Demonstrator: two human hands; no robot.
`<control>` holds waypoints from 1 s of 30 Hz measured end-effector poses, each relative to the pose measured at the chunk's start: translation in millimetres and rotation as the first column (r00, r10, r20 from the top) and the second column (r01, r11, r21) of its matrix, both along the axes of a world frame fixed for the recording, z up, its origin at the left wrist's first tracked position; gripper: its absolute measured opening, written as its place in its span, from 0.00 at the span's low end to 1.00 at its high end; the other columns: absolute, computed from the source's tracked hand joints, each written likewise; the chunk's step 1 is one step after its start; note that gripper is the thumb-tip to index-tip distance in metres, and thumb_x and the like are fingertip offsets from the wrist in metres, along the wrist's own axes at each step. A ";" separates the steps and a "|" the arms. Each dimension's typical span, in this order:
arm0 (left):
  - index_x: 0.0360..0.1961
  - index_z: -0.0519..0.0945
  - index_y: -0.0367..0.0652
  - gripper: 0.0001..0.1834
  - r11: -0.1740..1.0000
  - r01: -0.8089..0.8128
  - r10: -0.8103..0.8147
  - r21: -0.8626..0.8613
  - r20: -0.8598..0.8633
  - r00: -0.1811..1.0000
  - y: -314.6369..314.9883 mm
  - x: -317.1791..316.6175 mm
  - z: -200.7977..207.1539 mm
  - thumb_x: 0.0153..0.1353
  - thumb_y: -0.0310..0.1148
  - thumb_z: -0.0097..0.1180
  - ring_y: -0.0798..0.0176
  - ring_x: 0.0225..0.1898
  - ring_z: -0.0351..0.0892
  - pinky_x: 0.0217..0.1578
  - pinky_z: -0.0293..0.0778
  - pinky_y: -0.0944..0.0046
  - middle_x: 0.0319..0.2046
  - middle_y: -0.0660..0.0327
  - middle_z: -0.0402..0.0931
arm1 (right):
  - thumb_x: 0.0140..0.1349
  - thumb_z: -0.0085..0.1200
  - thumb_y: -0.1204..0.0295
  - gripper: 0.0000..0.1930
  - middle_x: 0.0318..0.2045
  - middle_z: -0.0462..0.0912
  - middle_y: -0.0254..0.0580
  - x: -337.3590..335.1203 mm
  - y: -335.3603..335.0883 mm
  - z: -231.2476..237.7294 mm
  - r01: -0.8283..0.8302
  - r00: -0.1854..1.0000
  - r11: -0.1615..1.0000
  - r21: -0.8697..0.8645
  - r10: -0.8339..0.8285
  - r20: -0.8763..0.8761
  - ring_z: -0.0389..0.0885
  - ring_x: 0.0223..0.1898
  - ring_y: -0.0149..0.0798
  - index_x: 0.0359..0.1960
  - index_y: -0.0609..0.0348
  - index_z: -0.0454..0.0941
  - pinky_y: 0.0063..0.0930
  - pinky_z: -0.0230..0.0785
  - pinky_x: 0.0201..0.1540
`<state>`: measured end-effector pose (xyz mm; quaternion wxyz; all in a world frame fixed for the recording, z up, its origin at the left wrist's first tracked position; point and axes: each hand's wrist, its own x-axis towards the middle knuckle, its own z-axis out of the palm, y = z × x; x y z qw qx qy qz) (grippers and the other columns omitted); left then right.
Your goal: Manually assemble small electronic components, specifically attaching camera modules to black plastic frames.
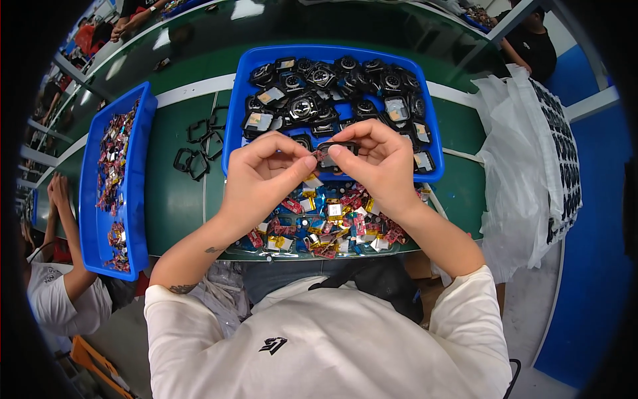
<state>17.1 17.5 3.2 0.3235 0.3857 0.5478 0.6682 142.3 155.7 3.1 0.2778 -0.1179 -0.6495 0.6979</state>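
My right hand grips a black smartwatch case between thumb and fingers, in front of my chest. With thumb and forefinger, my left hand pinches a small red circuit board at the left end of that case. Whether the board is inside the case or only touching it, I cannot tell. Under my hands lies a heap of red circuit boards with yellow tape and silver parts. Just beyond, a blue tray holds many black watch cases, some showing round dial-like faces, others silver insides.
Several empty black frames lie on the green bench, left of the tray. Farther left stands a blue bin of small red boards. White plastic sheeting and a stacked panel of dark parts stand at right. Other people sit nearby.
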 end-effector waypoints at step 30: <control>0.33 0.78 0.32 0.09 0.993 -0.004 0.006 -0.120 0.020 1.000 0.8 3.6 3.0 0.53 0.24 0.63 0.73 0.30 0.79 0.30 0.77 0.74 0.28 0.59 0.80 | 0.52 0.61 0.79 0.06 0.29 0.82 0.38 6.1 -5.6 4.7 0.077 0.997 0.953 0.292 -0.071 -0.031 0.81 0.29 0.24 0.31 0.65 0.78 0.15 0.75 0.32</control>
